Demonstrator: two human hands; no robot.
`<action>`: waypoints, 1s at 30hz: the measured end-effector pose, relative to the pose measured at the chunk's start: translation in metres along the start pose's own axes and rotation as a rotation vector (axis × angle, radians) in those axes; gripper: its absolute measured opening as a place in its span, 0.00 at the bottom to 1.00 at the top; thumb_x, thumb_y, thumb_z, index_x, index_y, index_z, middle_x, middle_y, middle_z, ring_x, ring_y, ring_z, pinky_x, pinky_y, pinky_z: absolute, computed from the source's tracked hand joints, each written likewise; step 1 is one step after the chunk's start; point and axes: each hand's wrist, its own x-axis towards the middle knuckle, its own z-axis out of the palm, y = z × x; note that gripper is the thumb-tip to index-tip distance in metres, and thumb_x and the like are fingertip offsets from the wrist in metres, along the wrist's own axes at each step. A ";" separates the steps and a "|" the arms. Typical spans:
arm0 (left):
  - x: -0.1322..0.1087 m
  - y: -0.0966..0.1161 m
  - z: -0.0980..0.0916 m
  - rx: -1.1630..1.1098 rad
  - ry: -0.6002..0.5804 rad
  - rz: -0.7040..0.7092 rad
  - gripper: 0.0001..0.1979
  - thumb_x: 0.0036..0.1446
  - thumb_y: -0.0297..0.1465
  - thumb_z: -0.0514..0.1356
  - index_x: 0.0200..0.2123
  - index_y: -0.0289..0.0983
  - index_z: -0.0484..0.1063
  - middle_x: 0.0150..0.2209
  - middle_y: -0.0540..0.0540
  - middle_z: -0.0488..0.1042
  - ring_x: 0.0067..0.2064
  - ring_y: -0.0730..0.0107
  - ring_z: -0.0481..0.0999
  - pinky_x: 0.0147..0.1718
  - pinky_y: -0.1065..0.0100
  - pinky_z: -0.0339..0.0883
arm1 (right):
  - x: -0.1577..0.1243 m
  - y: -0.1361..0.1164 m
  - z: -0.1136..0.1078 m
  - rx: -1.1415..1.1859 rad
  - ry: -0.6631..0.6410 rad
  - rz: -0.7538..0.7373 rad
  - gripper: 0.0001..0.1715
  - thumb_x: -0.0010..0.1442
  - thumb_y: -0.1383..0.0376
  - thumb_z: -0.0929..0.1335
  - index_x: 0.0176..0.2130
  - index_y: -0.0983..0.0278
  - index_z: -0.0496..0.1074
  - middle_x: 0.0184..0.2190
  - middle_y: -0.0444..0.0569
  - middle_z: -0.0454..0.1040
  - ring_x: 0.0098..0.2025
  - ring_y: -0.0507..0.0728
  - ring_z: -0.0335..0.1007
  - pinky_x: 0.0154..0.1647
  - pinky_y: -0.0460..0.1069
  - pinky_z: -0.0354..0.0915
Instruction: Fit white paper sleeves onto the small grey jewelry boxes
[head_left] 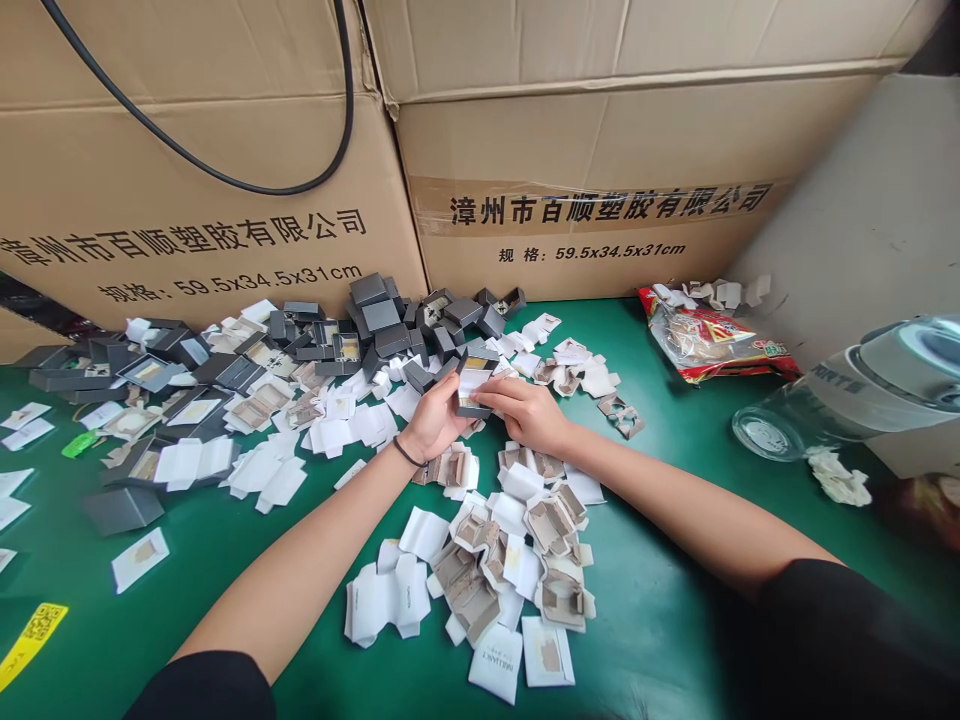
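Observation:
My left hand and my right hand meet over the green table, both closed around one small open grey box with a white lining. The left fingers cup its left side; the right fingers press on its front edge. A black band circles my left wrist. Behind the box lies a heap of small dark grey boxes. Below my hands, white paper cards and beige folded inserts are scattered.
Two big cardboard cartons with printed lettering wall off the back, with a black cable across the left one. A red snack bag and a clear lidded bottle on its side lie at the right. More grey boxes and cards spread left.

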 end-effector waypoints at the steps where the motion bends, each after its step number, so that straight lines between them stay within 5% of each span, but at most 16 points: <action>1: 0.000 0.000 0.000 -0.007 0.005 0.003 0.08 0.60 0.32 0.53 0.36 0.35 0.70 0.35 0.47 0.74 0.33 0.73 0.72 0.30 0.72 0.67 | 0.000 0.000 0.000 -0.021 0.023 0.027 0.24 0.58 0.76 0.57 0.47 0.63 0.71 0.43 0.51 0.73 0.45 0.54 0.69 0.41 0.47 0.66; 8: 0.003 -0.002 0.000 -0.011 0.049 -0.025 0.11 0.61 0.33 0.51 0.40 0.34 0.70 0.36 0.45 0.74 0.35 0.70 0.74 0.35 0.67 0.69 | 0.004 -0.005 -0.003 -0.182 0.003 0.228 0.20 0.64 0.67 0.58 0.52 0.59 0.69 0.32 0.48 0.71 0.33 0.52 0.67 0.28 0.45 0.59; 15: 0.002 -0.003 -0.001 0.024 0.017 -0.025 0.11 0.59 0.34 0.54 0.41 0.35 0.70 0.34 0.46 0.73 0.35 0.69 0.73 0.34 0.68 0.68 | 0.005 -0.006 -0.003 -0.148 0.036 0.296 0.20 0.66 0.63 0.56 0.50 0.63 0.70 0.30 0.48 0.74 0.32 0.52 0.68 0.30 0.44 0.60; 20: -0.001 -0.005 0.001 0.106 0.030 -0.006 0.09 0.57 0.34 0.58 0.40 0.38 0.69 0.33 0.50 0.70 0.33 0.74 0.70 0.31 0.72 0.66 | 0.003 -0.003 -0.002 -0.125 0.091 0.282 0.19 0.65 0.58 0.59 0.45 0.64 0.73 0.30 0.48 0.77 0.31 0.51 0.71 0.29 0.44 0.59; 30: -0.005 -0.012 0.002 0.613 -0.074 0.166 0.25 0.57 0.46 0.53 0.55 0.41 0.63 0.25 0.51 0.63 0.25 0.76 0.61 0.24 0.73 0.58 | 0.006 -0.003 0.000 -0.368 0.108 0.218 0.24 0.64 0.54 0.59 0.24 0.65 0.68 0.18 0.44 0.71 0.18 0.47 0.63 0.20 0.45 0.44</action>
